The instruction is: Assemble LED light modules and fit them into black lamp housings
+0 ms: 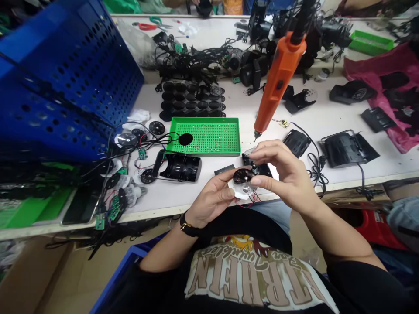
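Note:
My left hand [214, 196] is closed around a small round black speaker [242, 176] with a clear plastic piece under it and thin red wires hanging below. My right hand [281, 168] curls over the speaker from the right, its fingertips pinching at the speaker's top edge. Both hands are over the table's front edge, just above my lap. An orange electric screwdriver [278, 85] hangs tip down right above my right hand, touching neither hand.
A green tray [206, 148] dotted with small screws lies behind my hands. Black housings [178, 168], round speakers and wired boards lie to the left; more black housings [347, 148] sit to the right. A blue perforated crate [65, 78] leans at the left. Cables crowd the far table.

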`<state>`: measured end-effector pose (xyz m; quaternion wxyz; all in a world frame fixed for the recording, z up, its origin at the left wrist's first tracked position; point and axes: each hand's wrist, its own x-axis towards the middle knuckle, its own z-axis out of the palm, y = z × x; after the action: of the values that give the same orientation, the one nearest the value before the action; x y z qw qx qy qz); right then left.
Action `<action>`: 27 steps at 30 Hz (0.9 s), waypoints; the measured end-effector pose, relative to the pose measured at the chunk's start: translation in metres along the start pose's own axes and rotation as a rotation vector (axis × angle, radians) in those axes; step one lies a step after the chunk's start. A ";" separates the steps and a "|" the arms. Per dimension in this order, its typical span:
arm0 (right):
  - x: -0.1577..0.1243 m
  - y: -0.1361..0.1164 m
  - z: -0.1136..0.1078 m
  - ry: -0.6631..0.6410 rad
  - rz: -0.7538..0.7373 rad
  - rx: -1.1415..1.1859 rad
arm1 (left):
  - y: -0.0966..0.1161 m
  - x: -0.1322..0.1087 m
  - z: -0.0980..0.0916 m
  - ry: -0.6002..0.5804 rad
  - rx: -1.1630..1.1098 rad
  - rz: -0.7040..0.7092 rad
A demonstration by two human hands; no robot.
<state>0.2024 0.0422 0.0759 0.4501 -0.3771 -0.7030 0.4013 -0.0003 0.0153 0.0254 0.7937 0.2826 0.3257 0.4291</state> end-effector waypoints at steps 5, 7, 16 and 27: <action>0.006 -0.002 0.005 -0.046 0.053 0.031 | 0.000 -0.001 -0.007 0.006 0.069 -0.026; 0.010 -0.003 0.008 -0.051 0.076 0.049 | -0.001 0.000 -0.008 -0.004 0.069 -0.042; 0.027 0.000 0.018 -0.101 0.182 0.134 | -0.004 0.008 -0.011 -0.026 -0.083 0.015; 0.031 -0.004 0.013 -0.102 0.143 0.054 | 0.000 0.005 -0.008 -0.054 -0.056 0.115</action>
<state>0.1804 0.0652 0.0859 0.3938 -0.3933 -0.6851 0.4699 -0.0041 0.0206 0.0194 0.7838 0.2900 0.2751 0.4754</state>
